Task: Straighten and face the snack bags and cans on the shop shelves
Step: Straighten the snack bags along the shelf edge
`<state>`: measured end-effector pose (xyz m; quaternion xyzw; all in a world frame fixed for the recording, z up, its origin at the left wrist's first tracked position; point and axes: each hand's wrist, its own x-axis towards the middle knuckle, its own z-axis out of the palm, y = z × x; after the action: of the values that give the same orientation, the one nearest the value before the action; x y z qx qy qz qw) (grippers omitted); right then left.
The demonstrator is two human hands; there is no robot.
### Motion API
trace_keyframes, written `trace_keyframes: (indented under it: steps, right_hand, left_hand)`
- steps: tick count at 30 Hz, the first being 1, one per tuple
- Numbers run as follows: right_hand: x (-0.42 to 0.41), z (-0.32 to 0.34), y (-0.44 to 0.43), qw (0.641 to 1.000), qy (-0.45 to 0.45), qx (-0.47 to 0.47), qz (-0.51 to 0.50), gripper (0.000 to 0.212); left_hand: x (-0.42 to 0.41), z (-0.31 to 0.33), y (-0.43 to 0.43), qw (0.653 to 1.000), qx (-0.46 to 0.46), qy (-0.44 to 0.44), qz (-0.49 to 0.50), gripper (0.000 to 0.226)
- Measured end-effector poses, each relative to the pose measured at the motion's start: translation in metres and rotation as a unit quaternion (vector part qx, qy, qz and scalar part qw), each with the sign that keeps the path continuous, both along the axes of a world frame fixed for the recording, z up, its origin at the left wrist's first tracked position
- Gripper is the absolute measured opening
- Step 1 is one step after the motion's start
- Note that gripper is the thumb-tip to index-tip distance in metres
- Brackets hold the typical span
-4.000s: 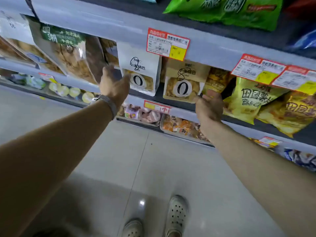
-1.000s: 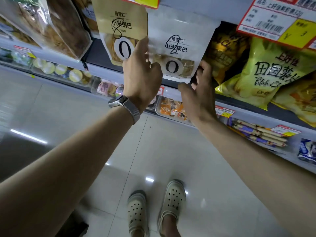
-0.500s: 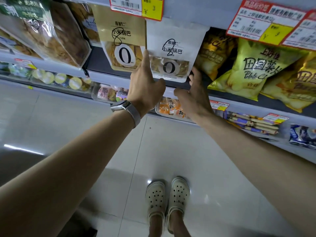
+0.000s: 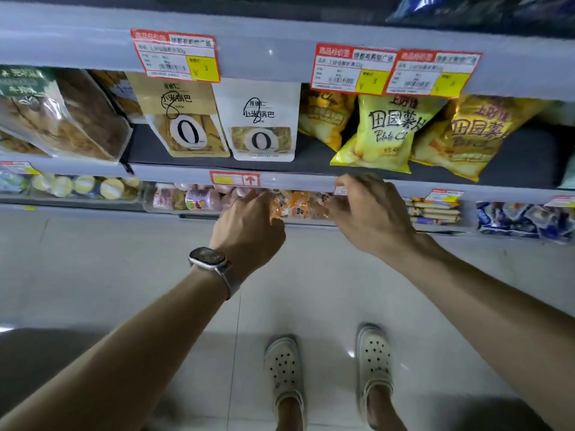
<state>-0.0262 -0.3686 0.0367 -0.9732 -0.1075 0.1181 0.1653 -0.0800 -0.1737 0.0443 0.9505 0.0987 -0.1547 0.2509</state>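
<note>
Left hand (image 4: 247,228): I've got it down at the bottom shelf, fingertips bent in against the orange packets (image 4: 292,207). Whether it pinches one, I cannot tell.
Right hand (image 4: 370,213): fingers curled, just beside those same packets, in front of the shelf rail (image 4: 174,173). Holding or not, I cannot tell.
Pouches: two on the middle shelf, upright and side by side, a tan pouch (image 4: 186,119) and a white pouch (image 4: 261,119), both fronts towards me.
Chips: I count three yellow chip bags (image 4: 385,132) right of the pouches, leaning and overlapping.
Far left: one big clear bag (image 4: 62,119), tilted.
Upper rail: three price tags (image 4: 175,56), red and yellow.
Wrist: one watch (image 4: 208,259), on the left.
Floor: two pale clogs (image 4: 284,371) on the tiles.
</note>
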Motion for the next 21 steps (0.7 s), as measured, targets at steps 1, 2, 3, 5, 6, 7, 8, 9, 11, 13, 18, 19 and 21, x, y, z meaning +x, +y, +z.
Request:
trace_keyframes:
  steps: [1, 2, 3, 5, 6, 7, 8, 9, 11, 13, 18, 19, 21]
  right_hand:
    - [0.0, -0.001, -0.013, 1.0, -0.01, -0.001, -0.003, 0.058]
    - [0.0, -0.002, -0.026, 1.0, -0.016, -0.004, -0.011, 0.055]
    - [0.001, -0.002, -0.039, 0.999, -0.02, -0.011, -0.024, 0.049]
    - [0.005, -0.002, -0.066, 0.999, -0.022, -0.018, -0.046, 0.041]
    - [0.007, -0.001, -0.079, 0.998, -0.016, -0.018, -0.055, 0.041]
    - [0.01, 0.0, -0.093, 0.998, -0.008, -0.021, -0.063, 0.041]
    - [0.014, 0.001, -0.107, 0.997, -0.001, -0.026, -0.07, 0.042]
    - [0.018, 0.001, -0.119, 0.997, 0.002, -0.034, -0.076, 0.042]
    - [0.026, 0.001, -0.143, 0.994, -0.003, -0.045, -0.098, 0.041]
    - [0.036, -0.001, -0.165, 0.989, -0.008, -0.025, -0.143, 0.041]
    - [0.066, -0.031, -0.205, 0.931, -0.008, 0.199, -0.307, 0.042]
    - [0.071, -0.037, -0.209, 0.918, -0.021, 0.228, -0.325, 0.045]
    - [0.08, -0.048, -0.216, 0.898, -0.051, 0.28, -0.335, 0.058]
  left_hand:
    - [0.0, -0.002, -0.007, 1.0, 0.012, 0.004, -0.008, 0.044]
    - [0.002, -0.005, -0.015, 1.0, 0.021, 0.007, -0.016, 0.046]
    - [0.004, -0.006, -0.024, 0.999, 0.026, 0.011, -0.024, 0.049]
    - [0.012, -0.011, -0.042, 0.999, 0.027, 0.012, -0.034, 0.052]
    - [0.018, -0.012, -0.051, 0.999, 0.033, 0.013, -0.038, 0.051]
    - [0.025, -0.013, -0.063, 0.998, 0.045, 0.017, -0.044, 0.05]
    - [0.033, -0.014, -0.075, 0.997, 0.055, 0.019, -0.049, 0.049]
    - [0.042, -0.014, -0.086, 0.997, 0.059, 0.022, -0.049, 0.049]
    - [0.059, -0.016, -0.108, 0.998, 0.047, 0.011, -0.033, 0.042]
    - [0.078, -0.021, -0.126, 0.999, 0.038, 0.006, -0.004, 0.027]
    - [0.108, -0.03, -0.163, 0.995, -0.023, -0.042, 0.085, 0.055]
    - [0.112, -0.03, -0.169, 0.992, -0.04, -0.052, 0.106, 0.063]
    - [0.119, -0.03, -0.177, 0.984, -0.079, -0.066, 0.146, 0.078]
